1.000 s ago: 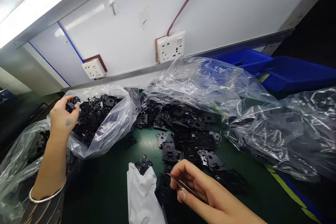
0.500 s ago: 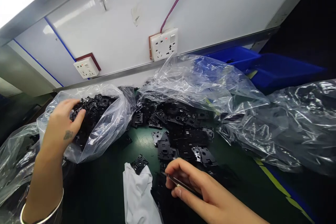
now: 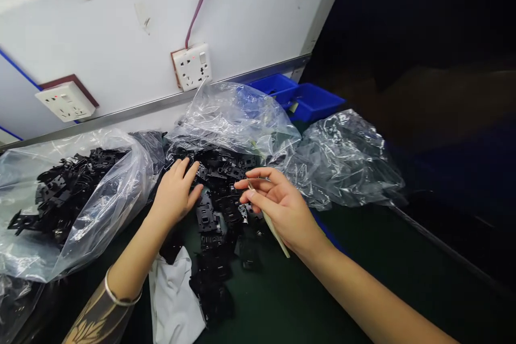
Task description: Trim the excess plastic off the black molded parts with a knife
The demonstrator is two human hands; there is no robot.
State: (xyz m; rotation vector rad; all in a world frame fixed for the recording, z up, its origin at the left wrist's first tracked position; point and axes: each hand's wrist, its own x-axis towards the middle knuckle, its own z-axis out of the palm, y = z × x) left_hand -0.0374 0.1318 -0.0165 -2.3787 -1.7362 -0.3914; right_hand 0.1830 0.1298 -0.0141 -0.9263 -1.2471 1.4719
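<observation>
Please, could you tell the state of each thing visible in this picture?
Left hand: open, fingers spread
Right hand: closed on tweezers
Tweezers: held, tilted
Black parts: loosely heaped
Left bag: open, holding black parts
Clear plastic: crumpled
White cloth: crumpled
Left socket: red light lit
Right socket: red light lit
Blue bins: open-topped

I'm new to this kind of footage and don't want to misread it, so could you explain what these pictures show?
There's no machine here: these are a person's two bare hands, all seen from one camera worn on the head, looking forward and down. The left hand is open over a pile of black parts; I can't tell whether it touches them. The right hand holds a slim tool, perhaps tweezers. The dark green table also bears a white cloth, an open clear bag of similar parts on the left, and crumpled clear plastic toward the blue trays.
</observation>
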